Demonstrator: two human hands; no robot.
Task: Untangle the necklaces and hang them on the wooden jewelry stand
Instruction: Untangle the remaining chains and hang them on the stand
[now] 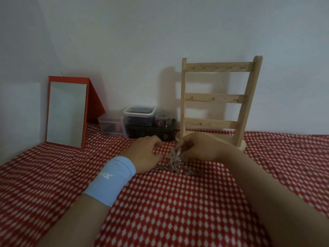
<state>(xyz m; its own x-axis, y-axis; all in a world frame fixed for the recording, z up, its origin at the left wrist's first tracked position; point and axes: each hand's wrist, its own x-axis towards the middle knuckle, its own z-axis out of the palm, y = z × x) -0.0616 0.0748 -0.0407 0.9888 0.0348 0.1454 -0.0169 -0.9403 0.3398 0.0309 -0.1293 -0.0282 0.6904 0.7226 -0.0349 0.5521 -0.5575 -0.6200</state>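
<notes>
The red-and-white patterned cloth (178, 202) gives a soft, busy ground on which thin chain is hard to see, so the work is better done lifted a little off it. The wooden stand (219, 102) is upright just behind the hands with all three rows of hooks bare, so nothing is hung yet. The right hand (199, 148) has its fingertips closed in a pinch at the top of a white flower pendant (175, 155), which hangs just above the heap. The left hand (144, 150) lies curled beside it, thumb toward the chains; whether it grips one I cannot tell. The necklaces (175, 166) lie in a silvery knot on the cloth between the two hands. I judge it best to pin the heap lightly with the left hand and draw the pendant's chain out slowly, loosening loops and not tugging. The blue wristband (110, 179) carries a pale logo, too blurred to read.
</notes>
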